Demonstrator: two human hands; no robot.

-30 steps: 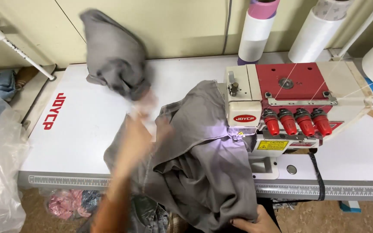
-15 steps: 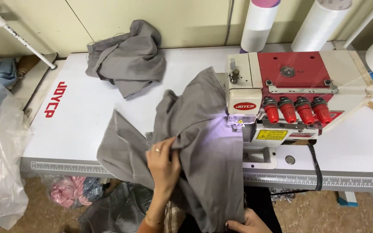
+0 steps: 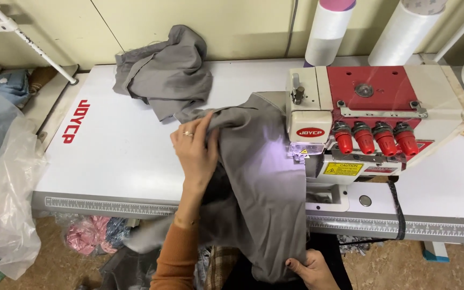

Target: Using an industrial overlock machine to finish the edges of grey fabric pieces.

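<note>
A grey fabric piece (image 3: 264,177) drapes from the sewing machine's needle area over the table's front edge. My left hand (image 3: 195,150) grips its upper left fold, a ring on one finger, the sleeve orange. My right hand (image 3: 311,268) holds the cloth's lower end below the table edge. The red and cream overlock machine (image 3: 371,115) stands to the right of the cloth, its lamp lighting the fabric. A second crumpled grey piece (image 3: 162,72) lies at the back of the white table (image 3: 98,166).
Two large white thread cones (image 3: 326,35) (image 3: 401,32) stand behind the machine. A clear plastic bag (image 3: 4,198) hangs at the left. Pink and dark cloth scraps (image 3: 89,236) lie on the floor under the table. A white rack leg (image 3: 33,45) crosses the upper left.
A grey piece was tossed and landed at the back of the table. My left hand then came back, first lower on the draped cloth, and now grips its upper fold.
</note>
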